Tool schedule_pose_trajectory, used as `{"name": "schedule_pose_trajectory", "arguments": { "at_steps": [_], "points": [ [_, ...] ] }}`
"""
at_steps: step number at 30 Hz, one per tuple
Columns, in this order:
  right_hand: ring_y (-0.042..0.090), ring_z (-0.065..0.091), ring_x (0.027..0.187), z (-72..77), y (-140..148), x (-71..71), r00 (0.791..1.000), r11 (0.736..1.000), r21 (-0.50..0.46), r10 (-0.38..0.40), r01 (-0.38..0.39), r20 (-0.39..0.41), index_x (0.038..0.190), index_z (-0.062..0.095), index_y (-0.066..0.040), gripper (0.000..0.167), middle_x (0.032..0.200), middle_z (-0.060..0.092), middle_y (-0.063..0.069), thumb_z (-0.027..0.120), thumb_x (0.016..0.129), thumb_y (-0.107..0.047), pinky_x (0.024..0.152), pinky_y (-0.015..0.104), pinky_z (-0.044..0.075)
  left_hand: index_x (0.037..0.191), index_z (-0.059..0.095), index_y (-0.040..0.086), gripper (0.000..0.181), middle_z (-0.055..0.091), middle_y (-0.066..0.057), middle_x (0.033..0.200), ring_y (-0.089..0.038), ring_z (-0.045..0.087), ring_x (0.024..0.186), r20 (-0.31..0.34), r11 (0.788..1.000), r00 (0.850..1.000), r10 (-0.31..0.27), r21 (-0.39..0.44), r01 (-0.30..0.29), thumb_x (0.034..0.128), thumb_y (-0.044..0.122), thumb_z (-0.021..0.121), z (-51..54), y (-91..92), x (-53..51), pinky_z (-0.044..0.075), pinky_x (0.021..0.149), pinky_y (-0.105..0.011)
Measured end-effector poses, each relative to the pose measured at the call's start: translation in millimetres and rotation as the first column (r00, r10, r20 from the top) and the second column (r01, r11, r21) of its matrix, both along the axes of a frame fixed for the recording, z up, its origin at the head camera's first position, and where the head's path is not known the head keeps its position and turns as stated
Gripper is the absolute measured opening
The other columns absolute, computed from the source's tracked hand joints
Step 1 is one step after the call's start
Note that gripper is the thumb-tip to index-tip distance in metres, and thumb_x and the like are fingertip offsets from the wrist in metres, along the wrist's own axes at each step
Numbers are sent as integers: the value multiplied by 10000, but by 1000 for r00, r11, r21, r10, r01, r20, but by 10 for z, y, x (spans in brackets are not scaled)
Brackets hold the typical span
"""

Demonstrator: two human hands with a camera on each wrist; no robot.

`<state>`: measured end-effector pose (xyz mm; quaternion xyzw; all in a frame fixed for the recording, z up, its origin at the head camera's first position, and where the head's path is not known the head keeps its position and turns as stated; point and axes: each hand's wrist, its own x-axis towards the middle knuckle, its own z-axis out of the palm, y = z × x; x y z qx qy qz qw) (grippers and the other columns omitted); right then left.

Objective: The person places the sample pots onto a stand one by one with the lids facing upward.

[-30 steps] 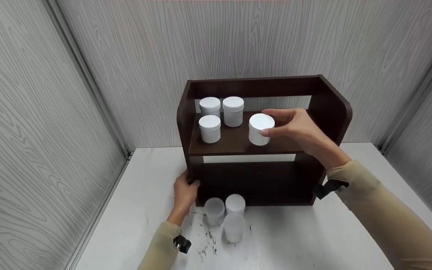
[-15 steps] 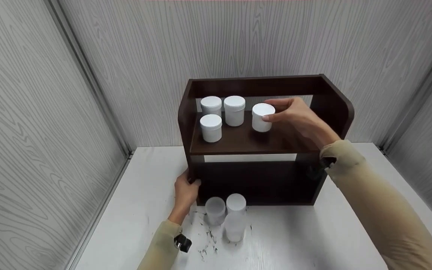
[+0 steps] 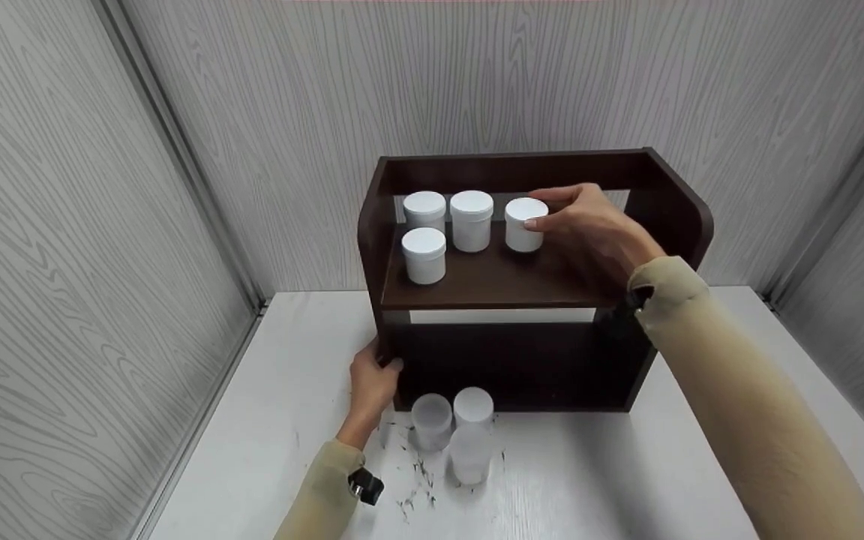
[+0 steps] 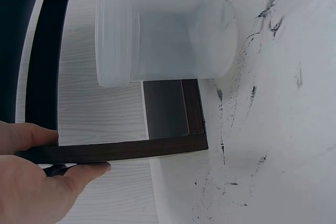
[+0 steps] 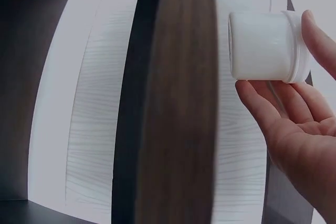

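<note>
In the head view my right hand [image 3: 593, 223] pinches a white lidded jar [image 3: 524, 232] at the upper shelf, right of three similar jars; the right wrist view shows thumb and fingers on opposite sides of the held jar [image 5: 265, 46]. Whether its base touches the shelf I cannot tell. My left hand [image 3: 373, 382] grips the left side panel of the dark brown shelf unit [image 3: 507, 298], low down. Seen from the left wrist, thumb and fingers of the hand [image 4: 37, 182] lie on either side of the panel edge [image 4: 126, 149].
Three translucent or white containers stand close together on the white table [image 3: 552, 480], before the unit's lower left; one is the front container [image 3: 469, 457]. Dark marks lie around them. Grey wood-patterned walls [image 3: 477, 82] rise behind and at both sides.
My right hand has carried the jar back over the upper shelf, closer to the rear jars and level with them. The left hand has kept its grip on the panel.
</note>
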<state>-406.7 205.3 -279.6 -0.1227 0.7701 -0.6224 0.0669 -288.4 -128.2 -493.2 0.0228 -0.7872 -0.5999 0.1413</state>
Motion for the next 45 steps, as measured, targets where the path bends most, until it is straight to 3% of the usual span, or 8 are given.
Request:
{"name": "schedule_pose_trajectory", "arguments": {
  "at_steps": [6, 13, 20, 27, 36, 45],
  "points": [
    [150, 693, 1066, -6, -32, -82, 999, 999, -40, -4, 5, 40, 1448, 622, -8, 688, 1216, 744, 84, 905, 822, -31, 959, 293, 556, 1524, 449, -109, 572, 570, -301, 1440, -412, 535, 1358, -9, 1000, 1000, -16, 5, 16, 976, -24, 587, -6, 2, 5, 456, 1105, -514],
    [129, 706, 942, -46, -53, -168, 998, 995, -97, -2, 8, 63, 1411, 631, 43, 638, 1083, 770, 76, 869, 819, 67, 868, 264, 583, 1526, 443, -112, 586, 579, -291, 1434, -405, 546, 1349, -14, 1000, 1000, -18, 8, 18, 967, -15, 588, -10, 27, 10, 475, 1089, -497],
    [151, 716, 986, -89, -65, -203, 995, 991, -137, 19, -5, 97, 1409, 623, 62, 629, 1113, 767, 101, 853, 824, 92, 911, 288, 578, 1526, 448, -108, 585, 578, -295, 1436, -402, 547, 1353, -9, 1000, 1000, -13, 6, 13, 967, -15, 592, -2, 33, 9, 469, 1100, -489],
    [147, 713, 986, -100, -94, -217, 996, 991, -136, 30, -18, 90, 1393, 639, 63, 603, 1109, 768, 101, 842, 827, 106, 877, 266, 584, 1523, 453, -109, 579, 569, -300, 1444, -411, 545, 1353, -11, 1000, 1000, -10, 10, 10, 969, -19, 597, -9, 28, 3, 475, 1094, -496],
    [161, 712, 1010, -79, -55, -229, 990, 985, -160, 78, -58, 118, 1444, 576, 90, 627, 1136, 751, 107, 786, 857, 152, 919, 301, 581, 1529, 447, -104, 589, 574, -285, 1447, -409, 542, 1357, -15, 1000, 1000, -23, -2, 23, 968, -14, 599, -5, 18, 6, 466, 1101, -499],
    [173, 699, 1082, -82, -39, -214, 990, 988, -135, 87, -71, 114, 1450, 595, 48, 616, 1212, 731, 108, 800, 872, 106, 986, 340, 556, 1523, 465, -96, 585, 584, -278, 1441, -415, 542, 1359, -21, 1000, 1000, -20, -21, 19, 955, -30, 592, -17, 16, -18, 452, 1114, -512]
  ]
}}
